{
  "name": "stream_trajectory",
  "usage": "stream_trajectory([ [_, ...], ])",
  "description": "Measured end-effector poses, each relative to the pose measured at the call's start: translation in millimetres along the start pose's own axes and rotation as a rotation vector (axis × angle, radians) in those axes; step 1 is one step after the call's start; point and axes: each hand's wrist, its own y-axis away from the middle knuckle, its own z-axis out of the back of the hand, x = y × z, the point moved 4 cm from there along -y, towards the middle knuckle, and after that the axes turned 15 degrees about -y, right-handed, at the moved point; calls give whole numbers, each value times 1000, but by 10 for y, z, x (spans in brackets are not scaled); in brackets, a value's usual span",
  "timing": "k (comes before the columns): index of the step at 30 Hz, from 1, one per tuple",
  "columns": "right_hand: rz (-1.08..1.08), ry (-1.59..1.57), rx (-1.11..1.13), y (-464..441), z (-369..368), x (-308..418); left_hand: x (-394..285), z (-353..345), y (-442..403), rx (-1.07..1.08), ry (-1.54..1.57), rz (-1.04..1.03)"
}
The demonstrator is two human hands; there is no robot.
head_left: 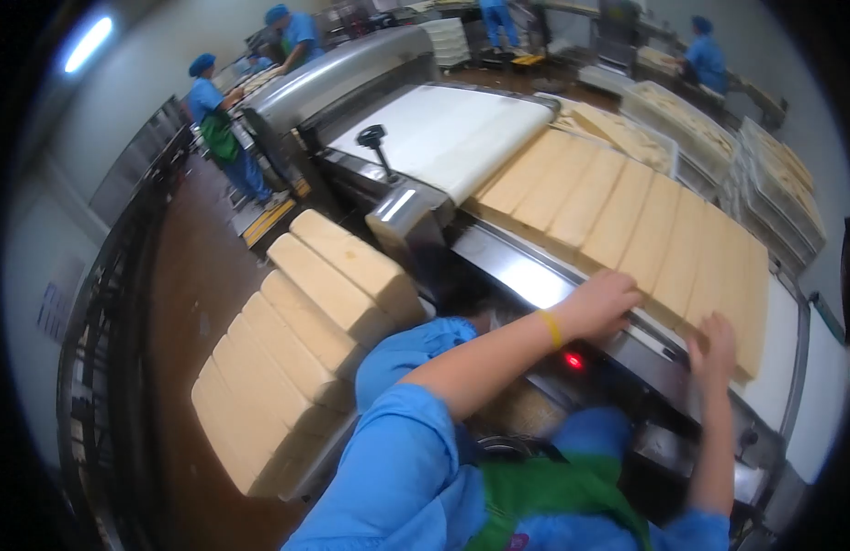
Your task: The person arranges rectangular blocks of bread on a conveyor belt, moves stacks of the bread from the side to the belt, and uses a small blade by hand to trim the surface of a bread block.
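A row of long, pale yellow blocks (618,216), like tofu or a similar pressed food, lies side by side on the machine's flat bed. My left hand (604,308), with a yellow band at its wrist, bends its fingers against the near ends of the row. The back of the hand hides part of those fingers. Farther right, my right hand (715,347) touches the near end of the row close to its last block, fingers stretched upward and thumb apart. Between the two hands the block ends stand close together along the bed's metal edge.
A white conveyor belt (443,129) and metal roller cover (351,73) adjoin the row. Several more blocks (287,340) are stacked at my left. Filled plastic crates (682,124) stand beyond. A red light (574,361) glows below my left forearm. Co-workers (225,129) stand farther back.
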Motion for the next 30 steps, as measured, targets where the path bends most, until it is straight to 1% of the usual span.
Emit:
stream_trajectory([
  [2, 147, -225, 109, 83, -145, 482, 66, 114, 301, 119, -21, 13],
  [4, 265, -394, 287, 273, -401, 915, 177, 245, 624, 248, -47, 41],
  [6, 266, -588, 474, 381, -677, 1342, 288, 368, 952, 389, -72, 83],
  [8, 274, -640, 593, 550, -1036, 1467, 431, 448, 1217, 395, -71, 125],
  [10, 184, -675, 707, 723, -1400, 1463, 543, 521, 1410, 378, -82, 159],
  [12, 21, -763, 723, 897, -1711, 1407, 606, 563, 1538, 334, -102, 191],
  [13, -20, -768, 733, 1001, -1874, 1370, 621, 553, 1580, 383, -85, 224],
  [14, -100, -763, 775, 1120, -2030, 1323, 626, 525, 1599, 430, -68, 257],
  [16, -361, -682, 883, 1424, -2290, 1234, 625, 521, 1604, 503, -37, 302],
  [18, -472, -533, 1063, 1832, -2460, 1101, 557, 574, 1526, 552, -12, 321],
  [20, -318, -206, 1400, 2488, -2682, 804, 517, 597, 1510, 540, -13, 306],
  [22, -319, -81, 1658, 2473, -2630, 905, 504, 568, 1550, 493, -13, 279],
  [23, -320, -15, 1786, 2465, -2583, 972, 457, 632, 1538, 517, -11, 289],
  [26, -315, -258, 1311, 2347, -2565, 996, 423, 625, 1582, 526, 14, 293],
  [29, -453, -165, 1405, 2440, -2570, 900, 411, 643, 1577, 512, 12, 310],
  [30, -465, -163, 1434, 2461, -2574, 884, 413, 641, 1576, 526, 7, 309],
])
